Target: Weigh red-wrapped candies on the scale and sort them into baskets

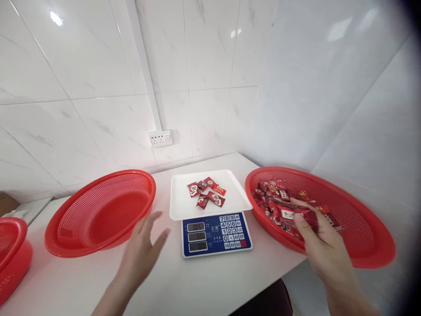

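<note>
My right hand (324, 239) is closed on a dark red candy packet (307, 216), just over the right red basket (365, 245). Beneath it, many red wrapped candies (272, 186) lie heaped toward the basket's left side. My left hand (141, 245) hovers over the table with thumb and fingers apart, between the left basket (52, 239) and a digital scale (215, 252); nothing is in it. On the scale's white tray (184, 210) several small red packets (216, 199) lie in a loose ring. Whether more packets sit within my right hand is hidden by its fingers.
The left red basket has a perforated wall and stands against the tiled wall side. Another red basket (13, 259) is cut off at the far left. A wall socket (160, 138) sits behind the scale. A dark seat (272, 303) shows below the table's front edge.
</note>
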`<state>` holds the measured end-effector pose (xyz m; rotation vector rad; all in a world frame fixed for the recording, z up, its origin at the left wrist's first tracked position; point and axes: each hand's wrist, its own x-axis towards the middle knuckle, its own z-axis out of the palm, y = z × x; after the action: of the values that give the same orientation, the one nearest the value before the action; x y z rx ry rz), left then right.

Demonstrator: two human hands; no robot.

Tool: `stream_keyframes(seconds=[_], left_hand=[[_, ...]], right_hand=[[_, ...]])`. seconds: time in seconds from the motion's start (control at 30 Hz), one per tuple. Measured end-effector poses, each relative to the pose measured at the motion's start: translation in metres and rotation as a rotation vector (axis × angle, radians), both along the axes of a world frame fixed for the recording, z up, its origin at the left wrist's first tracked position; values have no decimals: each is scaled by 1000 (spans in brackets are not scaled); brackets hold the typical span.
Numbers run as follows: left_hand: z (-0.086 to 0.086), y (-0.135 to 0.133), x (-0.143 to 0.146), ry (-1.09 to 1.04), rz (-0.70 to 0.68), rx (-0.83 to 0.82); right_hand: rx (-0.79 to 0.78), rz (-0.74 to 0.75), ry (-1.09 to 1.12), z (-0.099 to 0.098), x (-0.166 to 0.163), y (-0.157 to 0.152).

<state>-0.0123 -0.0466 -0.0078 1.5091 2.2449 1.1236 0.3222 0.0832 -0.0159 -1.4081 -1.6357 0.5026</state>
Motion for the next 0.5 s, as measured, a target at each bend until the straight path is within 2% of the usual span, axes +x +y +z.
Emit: stream_keyframes(seconds=[0.07, 0.13, 0.23, 0.37, 0.5], left_hand=[[1, 0, -25, 326, 126, -48], [-1, -1, -40, 422, 153, -192], [-5, -1, -43, 399, 105, -342], [-5, 4, -28, 337, 31, -342], [11, 27, -7, 338, -116, -290]], right_hand=[[27, -100, -90, -2, 11, 8], [29, -99, -188, -10, 16, 14], [11, -80, -304, -25, 18, 21], [-52, -79, -390, -35, 18, 27], [-62, -48, -410, -37, 19, 29]])
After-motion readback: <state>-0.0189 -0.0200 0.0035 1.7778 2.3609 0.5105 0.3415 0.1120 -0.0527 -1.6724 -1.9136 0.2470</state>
